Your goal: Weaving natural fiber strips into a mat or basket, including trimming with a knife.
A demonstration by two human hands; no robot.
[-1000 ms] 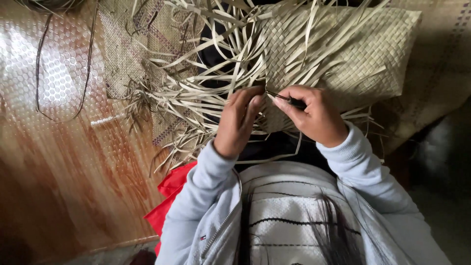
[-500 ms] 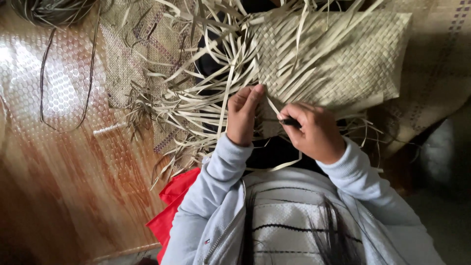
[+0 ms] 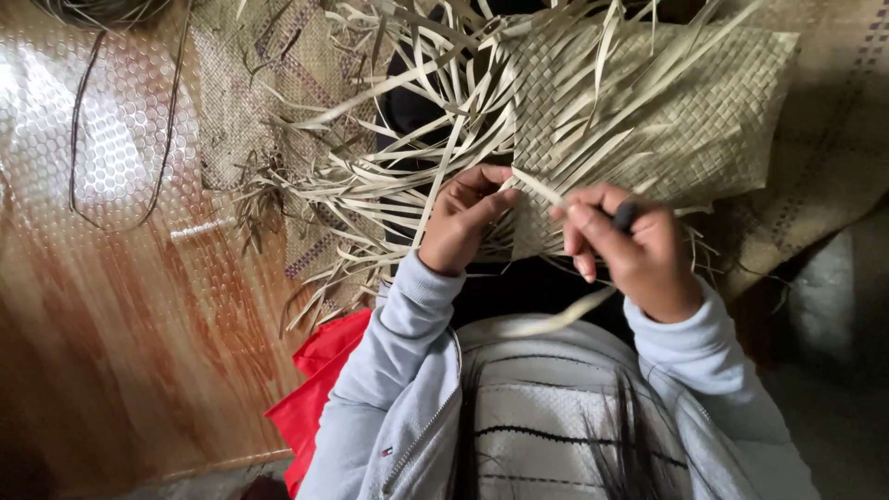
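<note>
I see the right hand (image 3: 639, 255) has drawn back to the right, away from the woven mat (image 3: 648, 111), pulling a pale strip (image 3: 537, 190) taut; the dark tool (image 3: 623, 218) now stands up in its fist; the left hand (image 3: 463, 222) has shifted slightly higher.

pale half-woven leaf mat (image 3: 648, 102), probably lap-borne

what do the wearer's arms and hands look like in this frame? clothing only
Both hands bare: left hand, right hand. No gloves, rings or watch visible. Long pale grey-blue sleeves with ribbed cuffs, from an open zip-front jacket; small emblem near the zip.
</note>
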